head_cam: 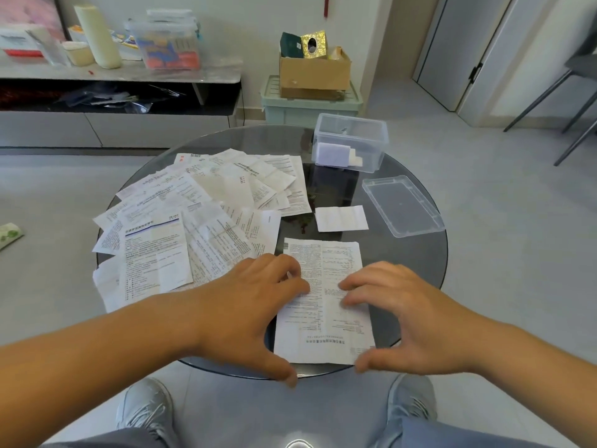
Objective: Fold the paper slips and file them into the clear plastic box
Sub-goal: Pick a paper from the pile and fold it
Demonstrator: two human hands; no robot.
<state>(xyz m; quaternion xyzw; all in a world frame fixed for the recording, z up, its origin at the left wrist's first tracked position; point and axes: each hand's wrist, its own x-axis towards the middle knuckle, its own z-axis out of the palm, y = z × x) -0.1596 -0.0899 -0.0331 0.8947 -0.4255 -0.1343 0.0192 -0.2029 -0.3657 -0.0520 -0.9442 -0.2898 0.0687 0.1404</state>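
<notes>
Left hand (258, 292) and right hand (397, 305), both loosely spread and gripping nothing, rest their fingertips on a printed slip (323, 328) at the 6 o'clock edge of the round glass table (403, 263), apparently pinning it flat for folding. From 9 to 11 o'clock, unfolded slips (193, 215) lie fanned within easy reach. A folded slip (340, 218) waits right of centre. The clear plastic box (371, 137), at 1 o'clock, already holds folded ones, its lid (402, 205) set aside at 2 o'clock so the box stays open.

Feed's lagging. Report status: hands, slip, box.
Left hand and right hand rest on unfolded slip. Box open, lid beside it. Folded slip lies loose near lid.
</notes>
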